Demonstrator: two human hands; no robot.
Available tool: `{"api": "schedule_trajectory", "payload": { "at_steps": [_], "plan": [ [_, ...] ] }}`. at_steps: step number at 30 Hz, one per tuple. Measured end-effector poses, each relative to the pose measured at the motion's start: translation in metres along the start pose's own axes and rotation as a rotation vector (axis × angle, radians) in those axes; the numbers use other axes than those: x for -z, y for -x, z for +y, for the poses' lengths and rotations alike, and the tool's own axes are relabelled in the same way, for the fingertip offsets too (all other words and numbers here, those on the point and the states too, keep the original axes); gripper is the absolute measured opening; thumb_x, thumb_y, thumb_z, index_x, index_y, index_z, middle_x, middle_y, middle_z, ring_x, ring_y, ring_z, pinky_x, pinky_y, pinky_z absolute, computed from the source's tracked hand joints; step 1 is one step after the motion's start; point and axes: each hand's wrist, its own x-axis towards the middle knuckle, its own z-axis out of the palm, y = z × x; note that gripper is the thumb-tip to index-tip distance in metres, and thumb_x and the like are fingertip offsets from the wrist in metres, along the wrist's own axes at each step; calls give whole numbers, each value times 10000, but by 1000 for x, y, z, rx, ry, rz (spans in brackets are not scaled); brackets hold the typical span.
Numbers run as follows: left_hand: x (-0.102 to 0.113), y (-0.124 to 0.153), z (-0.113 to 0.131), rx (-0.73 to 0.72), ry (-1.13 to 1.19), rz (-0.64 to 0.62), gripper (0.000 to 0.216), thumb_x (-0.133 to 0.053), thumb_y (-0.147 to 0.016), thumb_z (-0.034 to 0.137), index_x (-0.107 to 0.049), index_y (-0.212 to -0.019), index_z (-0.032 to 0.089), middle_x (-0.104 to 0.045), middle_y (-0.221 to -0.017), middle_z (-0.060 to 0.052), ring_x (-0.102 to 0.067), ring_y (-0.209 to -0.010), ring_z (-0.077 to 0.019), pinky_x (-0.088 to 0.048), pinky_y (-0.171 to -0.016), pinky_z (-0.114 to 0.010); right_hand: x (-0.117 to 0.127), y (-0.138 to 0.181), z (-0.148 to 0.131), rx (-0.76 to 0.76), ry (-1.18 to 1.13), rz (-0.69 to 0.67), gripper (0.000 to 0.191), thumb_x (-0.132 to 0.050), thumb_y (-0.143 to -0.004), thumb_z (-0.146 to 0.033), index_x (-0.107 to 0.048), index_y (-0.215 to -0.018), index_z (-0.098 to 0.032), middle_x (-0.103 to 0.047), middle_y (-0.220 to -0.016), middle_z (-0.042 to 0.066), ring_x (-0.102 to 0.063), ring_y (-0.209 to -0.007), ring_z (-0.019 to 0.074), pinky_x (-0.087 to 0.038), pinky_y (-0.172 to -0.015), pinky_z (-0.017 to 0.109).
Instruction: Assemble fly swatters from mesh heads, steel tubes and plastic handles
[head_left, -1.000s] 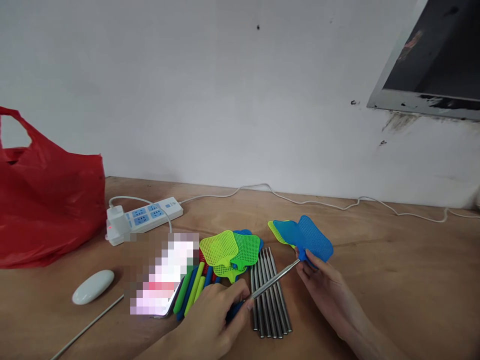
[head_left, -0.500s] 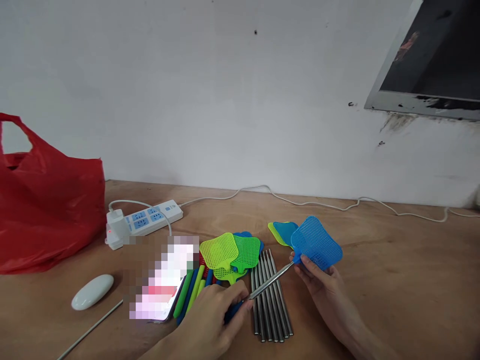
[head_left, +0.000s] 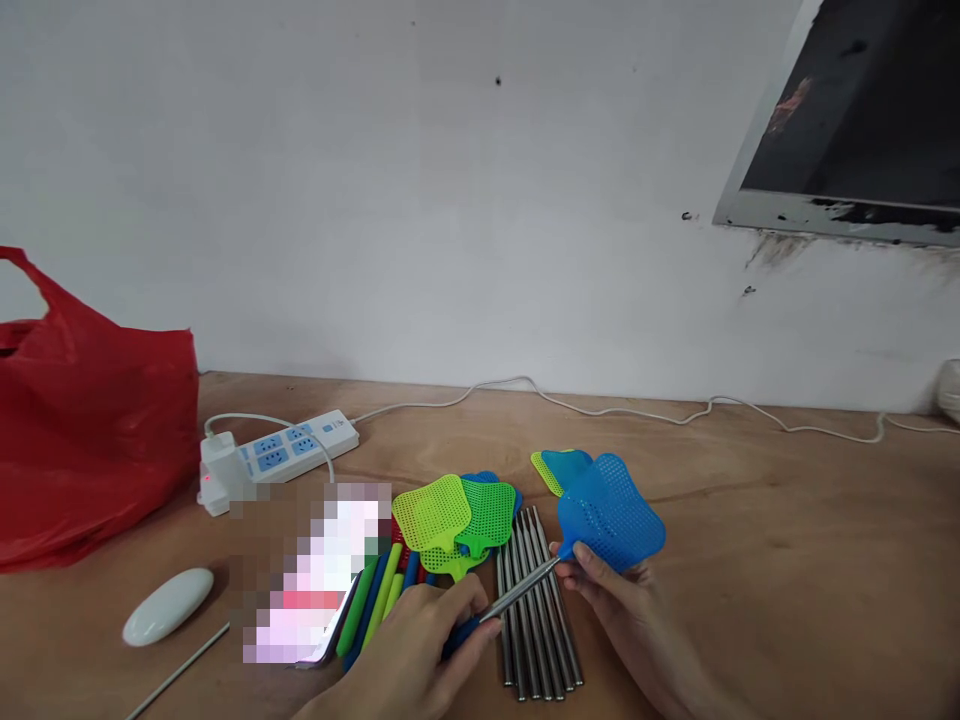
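Between my hands is a fly swatter with a blue mesh head (head_left: 616, 515) and a thin metal rod (head_left: 521, 590). My left hand (head_left: 431, 640) is closed around its dark blue handle (head_left: 459, 636). With thumb and fingers, my right hand (head_left: 619, 600) pinches the base of the blue head, where the rod meets it. Beneath the swatter lies a row of several loose metal rods (head_left: 541, 640). Yellow-green (head_left: 433, 512) and green mesh heads (head_left: 487, 518) are piled left of the rods, over blue and red ones. Coloured handles (head_left: 360, 605) lie partly behind my left hand.
A lit, blurred phone (head_left: 322, 580) lies left of the handles. Farther left are a white oval object (head_left: 169, 605), a power strip (head_left: 330, 435) with a plugged-in adapter, and a red plastic bag (head_left: 97, 430). Swatter heads (head_left: 551, 472) lie behind the held one. A cable runs along the wall.
The held swatter and my right hand have shifted slightly left and down in view, its rod sloping a little less steeply. My grip stays the same; the whole view has shifted slightly.
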Motion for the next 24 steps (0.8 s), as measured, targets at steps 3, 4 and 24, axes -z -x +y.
{"api": "schedule_trajectory", "payload": {
  "at_steps": [3,4,24],
  "plan": [
    [1,0,0,5,-2,-14,242,-432,-1019,390,-549,-873,237,-629,-703,16,-575,-641,-177,-353,-568,-253,-2,3,1,-4,10,6,257,-941,-588,-324,-774,-738,-199,-784,-771,56,-714,-698,189,-580,-690,297],
    [1,0,0,3,1,-12,243,-430,-1021,390,-547,-872,237,-626,-702,17,-575,-641,-175,-352,-566,-252,-2,3,2,-1,13,6,263,-943,-582,-333,-773,-732,-198,-783,-767,58,-712,-693,190,-578,-685,301],
    [18,-8,24,203,-2,-111,268,-539,-942,462,-624,-850,224,-646,-712,1,-576,-688,-193,-362,-612,-274,-10,7,-1,26,-3,-2,289,-926,-601,-395,-758,-725,-196,-748,-739,35,-665,-628,155,-557,-596,261]
  ]
}}
